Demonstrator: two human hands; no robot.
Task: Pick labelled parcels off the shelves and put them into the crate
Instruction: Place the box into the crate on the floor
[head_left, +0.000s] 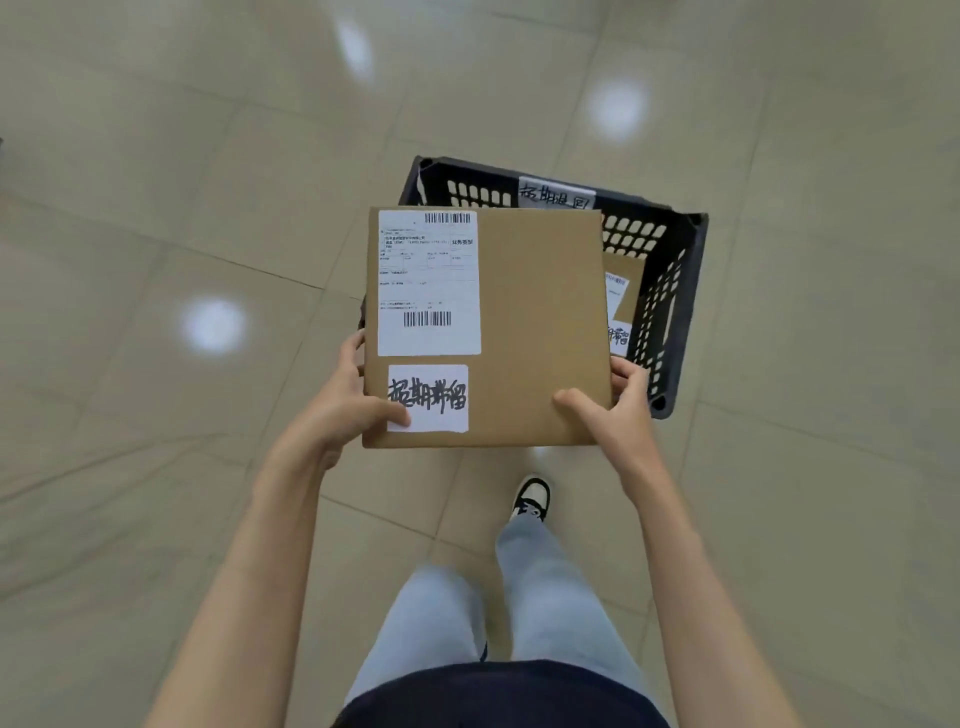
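Tiled floor (156, 182) fills the view, glossy beige, with round light glare spots at 9, 12 and 1 o'clock. Black crate (675, 291) sits on the floor just past centre toward 1 o'clock, slotted walls, white handwritten tag (556, 193) on its far wall. Flat cardboard parcel (540, 322) held level at centre, above the crate's near-left part and covering much of the opening; not inside the crate. White shipping label (428, 283) with two barcodes on the parcel's left half, toward 11 o'clock of its face; smaller white sticker (434, 397) with handwritten black characters below it at the parcel's 7 o'clock corner. Second parcel (623, 280) lies inside the crate, partly visible at 3 o'clock of the held one, with its own label and handwritten sticker. Left hand (345, 405) grips the parcel's near-left corner, thumb on top touching the sticker's edge, fingers curled round the left edge. Right hand (618, 410) grips the near-right corner, thumb flat on top, fingers wrapped on the right edge. Both forearms bare, coming in from 7 and 5 o'clock. Light jeans legs (545, 587) at 6 o'clock, one black-and-white shoe (532, 498) stepping forward just below the parcel.
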